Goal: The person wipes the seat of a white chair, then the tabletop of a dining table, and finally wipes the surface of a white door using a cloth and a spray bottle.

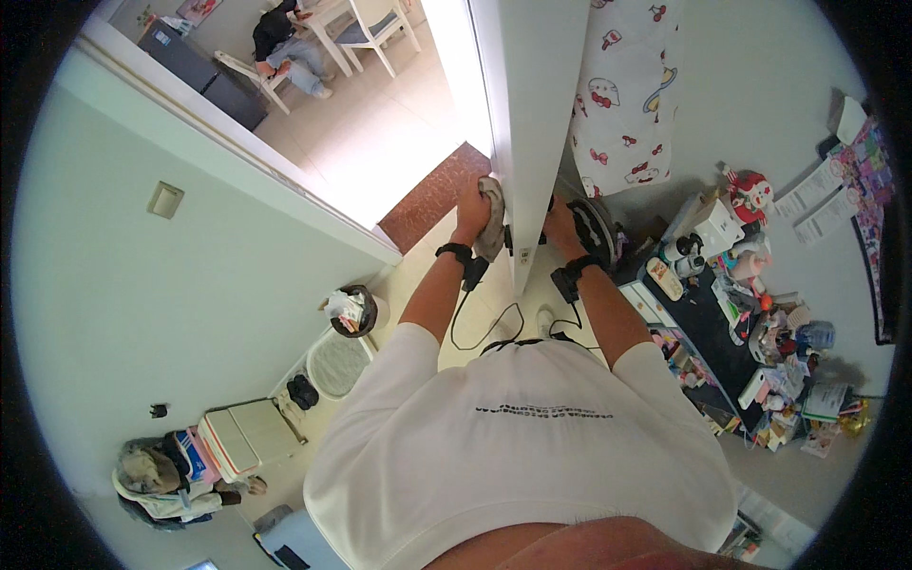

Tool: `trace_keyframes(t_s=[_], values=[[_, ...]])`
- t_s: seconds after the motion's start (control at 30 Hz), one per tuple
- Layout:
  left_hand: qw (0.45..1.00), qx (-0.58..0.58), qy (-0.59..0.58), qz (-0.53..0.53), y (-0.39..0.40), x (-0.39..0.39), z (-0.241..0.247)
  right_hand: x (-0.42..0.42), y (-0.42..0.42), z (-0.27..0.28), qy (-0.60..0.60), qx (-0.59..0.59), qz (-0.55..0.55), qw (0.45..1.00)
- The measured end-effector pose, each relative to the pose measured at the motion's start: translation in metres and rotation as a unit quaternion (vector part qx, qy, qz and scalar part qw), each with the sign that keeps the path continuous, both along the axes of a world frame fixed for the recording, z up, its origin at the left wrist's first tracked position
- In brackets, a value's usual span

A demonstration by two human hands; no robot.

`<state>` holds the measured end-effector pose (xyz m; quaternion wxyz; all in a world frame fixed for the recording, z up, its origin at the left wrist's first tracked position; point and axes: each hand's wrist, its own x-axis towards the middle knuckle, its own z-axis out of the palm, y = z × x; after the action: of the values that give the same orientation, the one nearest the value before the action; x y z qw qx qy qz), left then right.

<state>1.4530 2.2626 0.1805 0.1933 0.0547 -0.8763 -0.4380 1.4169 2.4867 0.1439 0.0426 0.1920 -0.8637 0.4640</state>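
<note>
A white door (pixel 534 142) stands ajar before me, its narrow edge facing me. On its left face, my left hand (pixel 472 214) presses a grey-beige cloth (pixel 490 219) against the surface, low near the latch side. My right hand (pixel 561 229) is on the other face, closed around a black door handle (pixel 550 204) that shows only in small part; the fingertips are hidden by the door. Another black handle part (pixel 508 241) sticks out on the left face just below the cloth. Both wrists wear black straps with cabled modules.
A white curtain (pixel 623 100) with red prints hangs right of the door. A cluttered black-topped desk (pixel 702 313) stands at right. At left are a waste bin (pixel 356 313), an oval-topped mat or basin (pixel 338 365) and a folding stool (pixel 249 434). Beyond the doorway sits another person (pixel 278 43).
</note>
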Motion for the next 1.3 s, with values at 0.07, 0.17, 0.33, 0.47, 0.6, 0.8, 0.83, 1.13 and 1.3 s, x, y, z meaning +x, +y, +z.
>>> trace_keyframes(t_s=[0.07,0.17,0.33,0.47,0.6,0.8,0.83,1.13,1.3], values=[[0.999,0.004,0.034,-0.005,0.007,0.002,0.010,-0.008,0.006,-0.010,-0.016,0.005,-0.010,1.000],[0.997,-0.007,0.065,0.036,0.016,0.015,0.023,-0.015,0.009,-0.020,-0.073,0.042,-0.019,0.996],[0.997,0.021,-0.028,0.063,0.034,0.035,0.040,-0.028,0.022,-0.039,-0.071,0.035,0.002,0.997],[0.993,0.075,-0.065,0.068,0.042,0.047,0.035,-0.029,0.030,-0.031,-0.003,0.050,0.017,0.999],[0.986,0.078,-0.128,0.074,0.055,0.059,0.030,-0.013,0.043,0.003,-0.022,0.067,0.012,0.997],[0.988,0.117,-0.083,0.047,0.081,0.054,0.033,-0.013,0.073,0.005,-0.004,0.071,-0.019,0.997],[0.990,0.113,-0.079,0.041,0.082,0.050,0.032,-0.014,0.075,0.004,-0.003,0.071,-0.020,0.997],[0.993,0.056,-0.103,0.033,0.087,0.007,0.030,-0.019,0.104,-0.007,-0.004,0.083,-0.028,0.996],[0.994,0.010,-0.097,0.042,0.077,-0.024,0.018,-0.029,0.102,-0.004,0.003,0.083,-0.008,0.997]])
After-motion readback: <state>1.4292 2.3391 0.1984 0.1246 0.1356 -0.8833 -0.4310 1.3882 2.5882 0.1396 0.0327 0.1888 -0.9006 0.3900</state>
